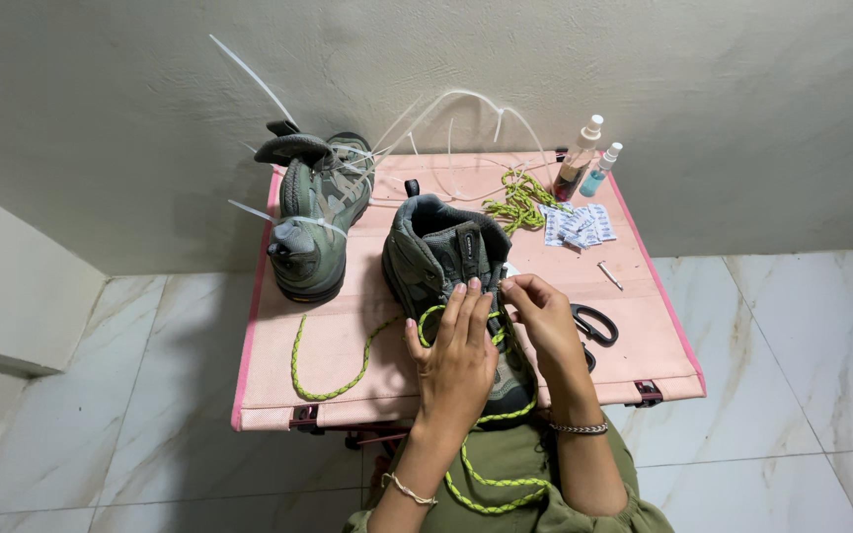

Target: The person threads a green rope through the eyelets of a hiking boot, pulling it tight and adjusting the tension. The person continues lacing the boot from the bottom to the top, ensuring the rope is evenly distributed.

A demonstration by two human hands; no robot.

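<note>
Left hand (458,347) presses flat on the hiking boot (446,266), grasping nothing; right hand (537,306) pinches the yellow-green lace (348,380). Best keep lace taut, boot steady on worktop (348,326).

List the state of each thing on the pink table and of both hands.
near boot: upright, partly laced
green lace: loose, trailing off the table
far boot: bound with cable ties
spare lace: bundled
scissors: closed
spray bottles: upright, capped
left hand: flat on the boot
right hand: pinching the lace
</note>
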